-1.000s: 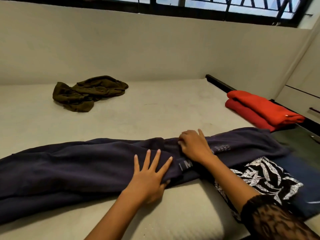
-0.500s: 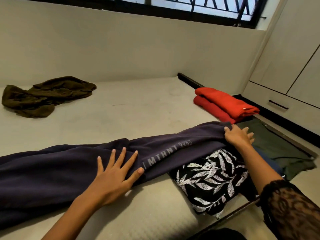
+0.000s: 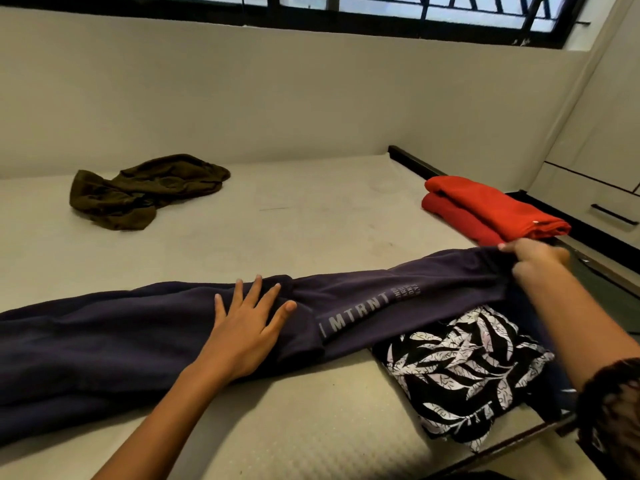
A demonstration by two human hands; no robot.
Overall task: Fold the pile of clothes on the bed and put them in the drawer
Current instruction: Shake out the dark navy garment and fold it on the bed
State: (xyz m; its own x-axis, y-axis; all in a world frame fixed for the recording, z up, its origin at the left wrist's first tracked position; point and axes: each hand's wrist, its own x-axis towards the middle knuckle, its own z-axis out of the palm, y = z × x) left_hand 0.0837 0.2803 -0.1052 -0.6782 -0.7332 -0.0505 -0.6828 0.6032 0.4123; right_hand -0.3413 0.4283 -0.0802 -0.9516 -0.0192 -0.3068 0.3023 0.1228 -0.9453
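Observation:
Dark navy trousers [image 3: 121, 337] with grey "MTRNT" lettering lie stretched across the near part of the bed [image 3: 311, 220]. My left hand [image 3: 247, 327] presses flat on their middle with fingers spread. My right hand [image 3: 535, 259] grips the trousers' right end and holds it slightly raised near the bed's right edge. A folded black-and-white leaf-print garment [image 3: 460, 372] lies under that end. A folded red garment [image 3: 485, 209] sits at the right edge. A crumpled olive garment [image 3: 138, 192] lies at the back left.
A wall runs behind the bed under a barred window [image 3: 415, 15]. White cabinets with a drawer and its black handle [image 3: 613, 214] stand to the right. A dark green cloth [image 3: 602, 282] lies beyond the bed's right edge.
My right hand slid along the trousers from their middle to the right end, curled round it and lifted it a little. My left hand stayed pressed on the middle.

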